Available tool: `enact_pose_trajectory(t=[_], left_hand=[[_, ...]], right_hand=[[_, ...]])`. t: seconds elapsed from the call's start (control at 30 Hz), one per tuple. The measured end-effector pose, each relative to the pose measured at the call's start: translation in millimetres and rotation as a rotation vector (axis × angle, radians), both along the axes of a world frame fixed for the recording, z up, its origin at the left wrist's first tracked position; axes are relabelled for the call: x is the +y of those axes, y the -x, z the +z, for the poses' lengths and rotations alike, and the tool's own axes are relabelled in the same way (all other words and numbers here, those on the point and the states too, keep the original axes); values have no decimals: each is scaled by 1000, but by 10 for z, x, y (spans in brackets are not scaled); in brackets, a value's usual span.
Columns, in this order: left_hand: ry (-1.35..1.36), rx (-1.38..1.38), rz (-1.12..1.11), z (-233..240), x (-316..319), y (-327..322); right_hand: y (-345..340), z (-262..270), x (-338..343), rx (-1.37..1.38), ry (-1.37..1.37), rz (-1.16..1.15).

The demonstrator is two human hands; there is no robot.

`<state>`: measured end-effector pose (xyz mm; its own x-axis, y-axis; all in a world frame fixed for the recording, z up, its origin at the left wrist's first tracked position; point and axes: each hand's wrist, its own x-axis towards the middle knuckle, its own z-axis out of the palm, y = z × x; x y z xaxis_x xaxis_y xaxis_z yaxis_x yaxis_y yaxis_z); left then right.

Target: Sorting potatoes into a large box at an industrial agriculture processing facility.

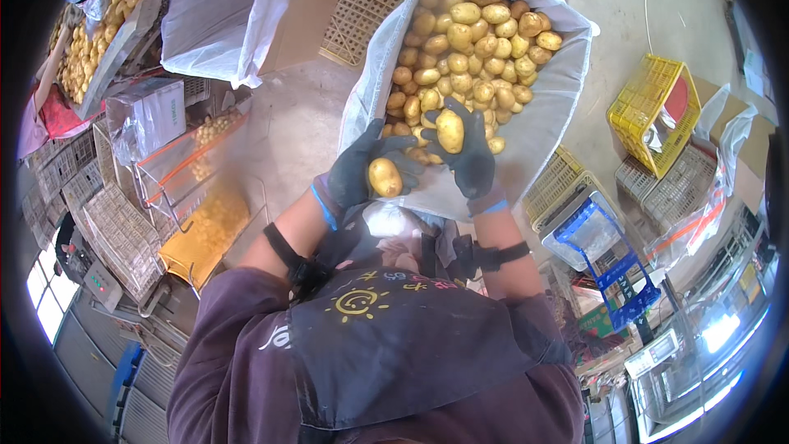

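Note:
Both of my hands wear dark gloves and are over the near end of a large box lined with a white bag. A heap of potatoes fills much of it. In my left hand lies a single yellow potato, against the palm with the fingers partly spread. My right hand holds another potato up above the heap, fingers around its sides. Loose potatoes lie just beyond and under my fingertips.
A second white-lined container stands at upper left, beside a yellowish plastic crate. A co-worker's arm reaches over a potato-covered sorting table. At right are a yellow crate and a blue-framed stand or bag.

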<state>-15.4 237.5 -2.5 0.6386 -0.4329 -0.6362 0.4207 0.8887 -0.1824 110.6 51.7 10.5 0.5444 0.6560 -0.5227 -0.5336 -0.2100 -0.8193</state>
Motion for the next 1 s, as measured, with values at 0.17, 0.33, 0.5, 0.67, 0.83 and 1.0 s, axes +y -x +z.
enact_pose_trajectory(t=[0.17,0.33,0.5,0.67,0.83,1.0], left_hand=[[-146,-57,-53,244,-8,-140],[-167,-44,103,430,311,151],[-148,-137,272,650,780,918],[-295,-139,519,927,1235,1905],[-482,-130,859,828,1795,3317],[-691,127,1245,867,2471,5605]], right_hand=[[146,486,185,35,-108,9],[347,360,426,-815,-7,262],[654,1008,1296,-829,-109,563],[1292,1003,1881,-609,-36,569],[1783,830,2466,-519,-62,696],[2406,1078,2879,-490,-69,879]])
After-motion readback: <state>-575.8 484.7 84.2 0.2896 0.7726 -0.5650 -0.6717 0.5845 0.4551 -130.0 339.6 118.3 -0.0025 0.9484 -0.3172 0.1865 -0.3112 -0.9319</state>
